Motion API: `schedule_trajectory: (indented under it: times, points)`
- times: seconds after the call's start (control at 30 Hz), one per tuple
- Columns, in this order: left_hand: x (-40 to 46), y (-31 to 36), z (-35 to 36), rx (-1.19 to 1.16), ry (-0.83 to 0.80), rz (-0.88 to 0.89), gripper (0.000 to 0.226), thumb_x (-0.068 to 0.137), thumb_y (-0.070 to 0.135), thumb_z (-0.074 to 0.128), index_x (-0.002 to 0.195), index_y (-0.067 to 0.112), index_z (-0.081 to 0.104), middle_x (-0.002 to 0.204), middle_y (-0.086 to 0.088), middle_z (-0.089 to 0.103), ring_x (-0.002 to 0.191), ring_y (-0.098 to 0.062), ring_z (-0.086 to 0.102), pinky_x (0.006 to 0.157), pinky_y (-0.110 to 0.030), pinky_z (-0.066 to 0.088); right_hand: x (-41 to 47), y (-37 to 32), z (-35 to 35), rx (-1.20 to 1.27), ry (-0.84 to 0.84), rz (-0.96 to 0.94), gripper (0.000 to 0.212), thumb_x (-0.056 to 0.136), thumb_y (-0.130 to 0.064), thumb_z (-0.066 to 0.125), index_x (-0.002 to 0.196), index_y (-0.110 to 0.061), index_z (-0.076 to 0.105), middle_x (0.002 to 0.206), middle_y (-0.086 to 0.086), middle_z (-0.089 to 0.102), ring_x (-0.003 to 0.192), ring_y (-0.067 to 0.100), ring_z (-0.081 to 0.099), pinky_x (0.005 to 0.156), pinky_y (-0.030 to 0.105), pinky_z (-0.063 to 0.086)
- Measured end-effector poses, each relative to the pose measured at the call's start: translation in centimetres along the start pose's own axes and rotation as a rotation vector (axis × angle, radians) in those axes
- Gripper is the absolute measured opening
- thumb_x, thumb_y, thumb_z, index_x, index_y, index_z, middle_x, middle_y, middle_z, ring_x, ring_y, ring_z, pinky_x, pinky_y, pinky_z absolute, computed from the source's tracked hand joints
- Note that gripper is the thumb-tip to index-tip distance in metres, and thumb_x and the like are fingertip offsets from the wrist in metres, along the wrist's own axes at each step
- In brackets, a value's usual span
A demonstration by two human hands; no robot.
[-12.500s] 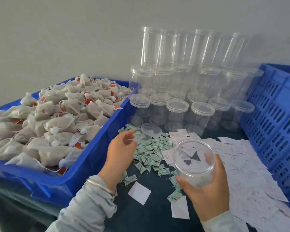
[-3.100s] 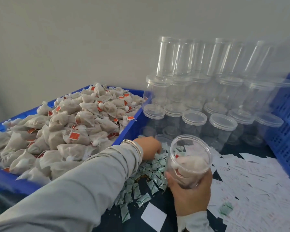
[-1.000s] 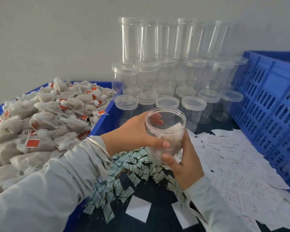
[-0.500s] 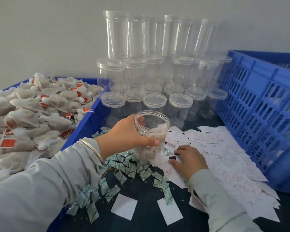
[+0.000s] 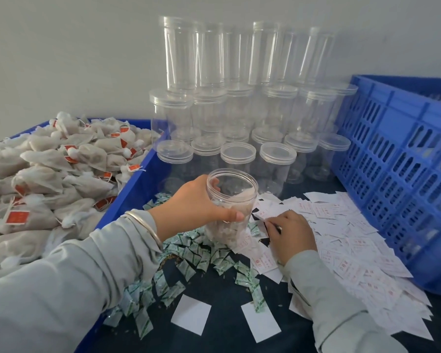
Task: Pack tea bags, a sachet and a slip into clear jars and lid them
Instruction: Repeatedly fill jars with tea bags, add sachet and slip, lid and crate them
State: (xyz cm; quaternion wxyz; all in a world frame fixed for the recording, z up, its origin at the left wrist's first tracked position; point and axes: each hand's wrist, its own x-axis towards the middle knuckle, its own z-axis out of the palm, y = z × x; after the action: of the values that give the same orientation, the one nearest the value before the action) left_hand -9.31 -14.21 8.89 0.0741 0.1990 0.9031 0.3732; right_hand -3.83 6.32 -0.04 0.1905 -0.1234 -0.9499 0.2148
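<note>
My left hand (image 5: 194,207) grips an open clear jar (image 5: 231,205) that stands among the sachets, with tea bags filling its lower part. My right hand (image 5: 289,234) lies on the spread of white paper slips (image 5: 341,240), its fingertips pinching at a slip (image 5: 264,216) just right of the jar. Green-and-white sachets (image 5: 196,256) are scattered on the dark table below the jar. Tea bags with red tags (image 5: 61,169) are heaped in the blue tray on the left.
Lidded empty clear jars (image 5: 239,118) are stacked in tiers against the wall behind. A tall blue slotted crate (image 5: 402,169) stands on the right. The blue tray's rim (image 5: 127,197) runs along the left. Two blank white slips (image 5: 191,318) lie near the front.
The jar passed from my right hand to my left. My right hand then dropped to the slips and now pinches at one beside the jar.
</note>
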Motion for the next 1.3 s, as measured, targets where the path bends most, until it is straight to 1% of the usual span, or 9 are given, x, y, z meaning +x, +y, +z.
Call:
schedule_trajectory:
  times: [0.23,0.4,0.5,0.63,0.83,0.93,1.0,1.1,1.3]
  points:
    - [1.6,-0.5,-1.1,0.011,-0.012,-0.01,0.104,0.043,0.071,0.078,0.131,0.027,0.044,0.12,0.014,0.058,0.108,-0.007,0.055,0.086,-0.023,0.038,2.6,-4.2,-3.7,0.437,0.373,0.019,0.014,0.086,-0.013,0.066,0.095,-0.007,0.074,0.08,-0.005,0.065,0.068,0.008,0.055,0.064,0.011,0.041]
    - [2.0,-0.6,-1.9,-0.006,0.022,0.012,0.098,0.05,0.064,0.081,0.131,0.024,0.043,0.121,0.012,0.058,0.106,-0.006,0.055,0.078,-0.016,0.038,4.2,-8.7,-6.6,0.775,0.398,-0.063,0.024,0.083,-0.009,0.068,0.101,-0.025,0.068,0.074,-0.027,0.06,0.066,-0.014,0.059,0.063,0.002,0.044]
    - [1.9,-0.5,-2.1,0.001,0.049,0.032,0.093,0.052,0.061,0.082,0.129,0.025,0.045,0.116,0.015,0.058,0.1,0.0,0.055,0.071,-0.012,0.037,4.5,-10.1,-7.0,0.712,0.286,-0.146,0.022,0.083,-0.006,0.067,0.101,-0.019,0.072,0.076,-0.023,0.064,0.065,-0.014,0.06,0.062,0.003,0.046]
    - [1.5,-0.2,-2.0,-0.01,0.069,0.055,0.086,0.053,0.06,0.082,0.125,0.028,0.047,0.108,0.02,0.058,0.092,0.009,0.051,0.067,-0.008,0.035,4.2,-10.5,-6.7,0.506,0.201,-0.24,0.019,0.084,-0.007,0.064,0.1,-0.01,0.075,0.091,0.002,0.074,0.075,0.008,0.063,0.07,0.014,0.049]
    - [1.2,0.1,-1.7,-0.026,0.091,0.067,0.087,0.053,0.06,0.082,0.125,0.027,0.047,0.109,0.017,0.058,0.095,0.004,0.054,0.069,-0.009,0.037,3.1,-10.9,-7.0,0.276,0.531,-0.485,0.015,0.076,-0.007,0.067,0.087,-0.008,0.077,0.073,0.006,0.07,0.072,0.031,0.057,0.068,0.034,0.046]
    - [1.0,0.2,-1.7,-0.03,0.098,0.089,0.084,0.05,0.064,0.078,0.12,0.028,0.048,0.103,0.021,0.057,0.091,0.009,0.052,0.067,-0.01,0.036,3.3,-11.0,-6.9,0.222,0.311,-0.447,0.012,0.083,-0.016,0.068,0.085,-0.008,0.077,0.082,0.006,0.071,0.085,0.032,0.056,0.078,0.045,0.046]
    - [1.0,0.3,-1.6,-0.019,0.107,0.097,0.086,0.046,0.066,0.075,0.119,0.028,0.049,0.102,0.019,0.058,0.091,0.008,0.053,0.067,-0.011,0.037,3.3,-10.8,-6.7,0.205,0.135,-0.404,0.029,0.089,-0.03,0.061,0.083,-0.007,0.077,0.091,0.004,0.071,0.097,0.027,0.053,0.088,0.044,0.04]
    - [0.8,0.8,-1.6,-0.046,0.127,0.113,0.082,0.043,0.069,0.072,0.115,0.035,0.05,0.097,0.021,0.06,0.085,0.009,0.057,0.065,-0.01,0.039,2.9,-10.7,-7.0,0.219,0.125,-0.411,0.051,0.088,-0.046,0.045,0.079,-0.007,0.076,0.092,0.0,0.07,0.099,0.021,0.049,0.092,0.039,0.037]
    - [0.4,4.0,-1.1,-0.262,0.232,0.216,0.056,0.045,0.055,0.072,0.096,0.049,0.049,0.092,0.036,0.061,0.083,0.016,0.058,0.066,-0.003,0.045,2.3,-10.8,-10.9,0.286,0.142,-0.532,0.03,0.082,-0.031,0.057,0.084,-0.008,0.076,0.088,0.003,0.068,0.093,0.024,0.055,0.087,0.048,0.042]
